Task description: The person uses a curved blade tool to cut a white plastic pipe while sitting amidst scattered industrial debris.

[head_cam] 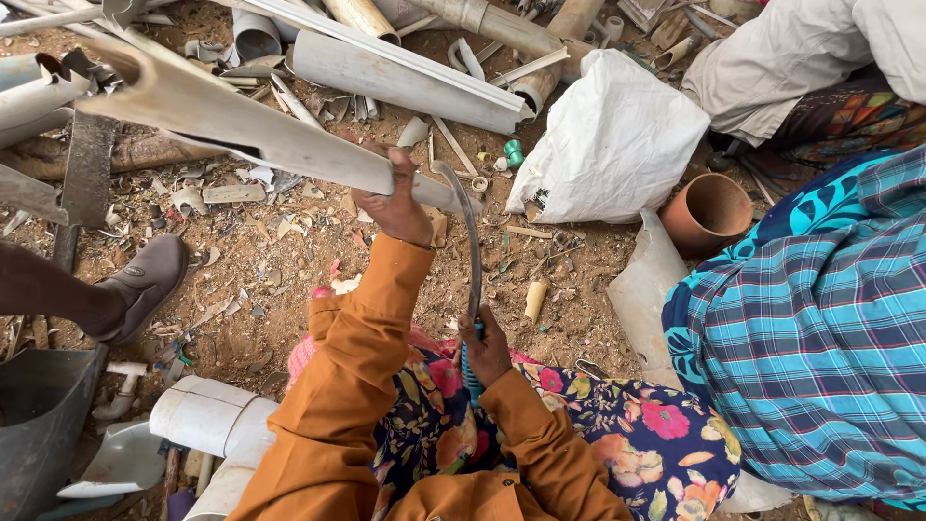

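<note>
The right hand is closed tight round the blue handle of a curved blade, close to the lap, so the edge rises toward the work. Farther out, the left hand clamps the near end of a long split pipe, steadying it against the blade (its far end angles up and left). Beyond lie pipe scraps, a white sack and a clay-coloured pipe piece on bare dirt.

One package noted: a white plastic sack, bulging and crumpled, lies on the dirt ground at upper centre-right, among cut pipe pieces. A small dark printed patch shows near its lower left corner. No signs or screens are visible.
</note>
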